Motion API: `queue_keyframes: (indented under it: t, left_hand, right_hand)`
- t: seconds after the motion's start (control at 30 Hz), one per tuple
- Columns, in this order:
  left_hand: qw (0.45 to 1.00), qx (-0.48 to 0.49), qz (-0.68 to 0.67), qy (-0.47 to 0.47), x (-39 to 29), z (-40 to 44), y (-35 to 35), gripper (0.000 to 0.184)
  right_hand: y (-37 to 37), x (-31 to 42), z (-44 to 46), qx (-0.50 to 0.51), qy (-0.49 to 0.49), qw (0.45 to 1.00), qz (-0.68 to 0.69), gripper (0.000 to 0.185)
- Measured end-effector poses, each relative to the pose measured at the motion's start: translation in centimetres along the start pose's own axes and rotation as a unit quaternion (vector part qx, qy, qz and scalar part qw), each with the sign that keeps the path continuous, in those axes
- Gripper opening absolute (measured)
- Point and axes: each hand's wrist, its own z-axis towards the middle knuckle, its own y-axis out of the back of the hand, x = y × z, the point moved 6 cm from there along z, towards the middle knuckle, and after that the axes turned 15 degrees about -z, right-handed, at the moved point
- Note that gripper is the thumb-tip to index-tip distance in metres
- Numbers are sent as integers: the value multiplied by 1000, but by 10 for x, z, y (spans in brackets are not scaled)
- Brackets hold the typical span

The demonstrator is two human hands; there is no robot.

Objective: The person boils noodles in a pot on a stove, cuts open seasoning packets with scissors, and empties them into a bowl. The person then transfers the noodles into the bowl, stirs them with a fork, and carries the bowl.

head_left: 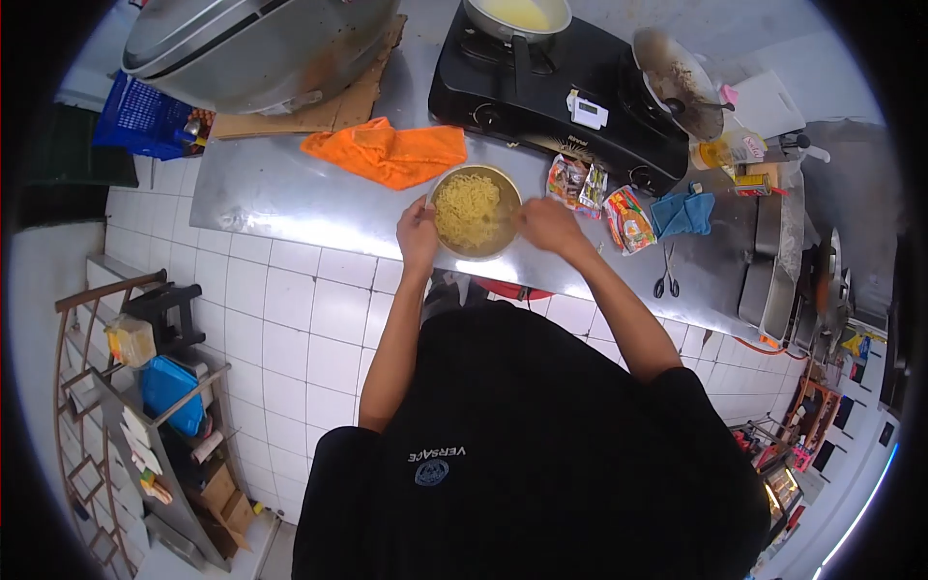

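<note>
A round metal bowl (515, 195) of yellow instant noodles (469, 208) rests near the front edge of the steel counter. My left hand (418, 232) grips the bowl's left rim, fingers closed round it. On the opposite side, my right hand (549, 224) is closed in a fist at the right rim; what it holds, if anything, is hidden. An orange cloth (391, 153) lies crumpled just behind the bowl. Torn noodle packets (630, 220) and small sachets (577, 184) lie to the right of my right hand.
Behind stands a black gas stove (599, 87) with a pan (520, 35) of yellow liquid, a dirty wok (667, 82) and a white timer (587, 112). Scissors (667, 273) and a blue cloth (683, 213) lie right. A large metal pot (251, 58) stands back left.
</note>
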Motion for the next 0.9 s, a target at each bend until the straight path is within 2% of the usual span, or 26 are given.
queue_keyframes:
  t: [0.07, 0.13, 0.2, 0.23, 0.33, 0.37, 0.47, 0.5, 0.6, 0.63, 0.73, 0.83, 0.87, 0.9]
  left_hand:
    - [1000, -3, 11, 0, 5, -11, 2, 30]
    - [1000, -8, 1, 7, -5, -10, 2, 30]
    - [1000, -11, -11, 4, -4, -2, 1, 30]
    - [1000, -13, -15, 12, 3, -7, 5, 30]
    - [1000, -10, 1, 18, 9, -1, 9, 31]
    - [1000, -7, 2, 12, 12, 0, 11, 31]
    - [1000, -16, -6, 6, 14, 0, 14, 31]
    - [1000, -15, -5, 19, 5, -5, 11, 31]
    - [999, -1, -25, 29, -2, -15, 8, 31]
    - [999, -1, -43, 19, -6, -9, 7, 31]
    - [999, -8, -23, 32, -9, -15, 6, 31]
    - [999, -4, -38, 29, 6, -10, 12, 32]
    - [999, -8, -45, 17, 7, -4, 12, 33]
    - [999, -14, -35, 24, 2, -7, 10, 33]
  right_hand:
    - [0, 1, 12, -18, -48, 999, 14, 25]
    - [-16, 6, 8, -22, 3, 1000, -19, 25]
    - [3, 0, 0, -27, 54, 998, -29, 25]
    - [5, -15, 11, 101, -43, 994, -28, 24]
    - [3, 16, 14, -16, 1, 1000, -24, 29]
    - [-7, 14, 10, 43, 16, 999, -8, 29]
    - [-2, -17, 23, 21, -42, 998, -48, 26]
    - [14, -5, 20, -55, -71, 996, -24, 26]
    - [-12, 13, 14, -14, 26, 999, -38, 25]
    - [-12, 2, 16, 54, 65, 996, -35, 24]
    - [9, 2, 25, -29, -20, 997, -64, 23]
    - [-9, 10, 10, 14, 14, 997, -73, 24]
    - [-2, 8, 9, 28, 33, 996, -79, 24]
    - [23, 5, 4, -1, 4, 997, -74, 24]
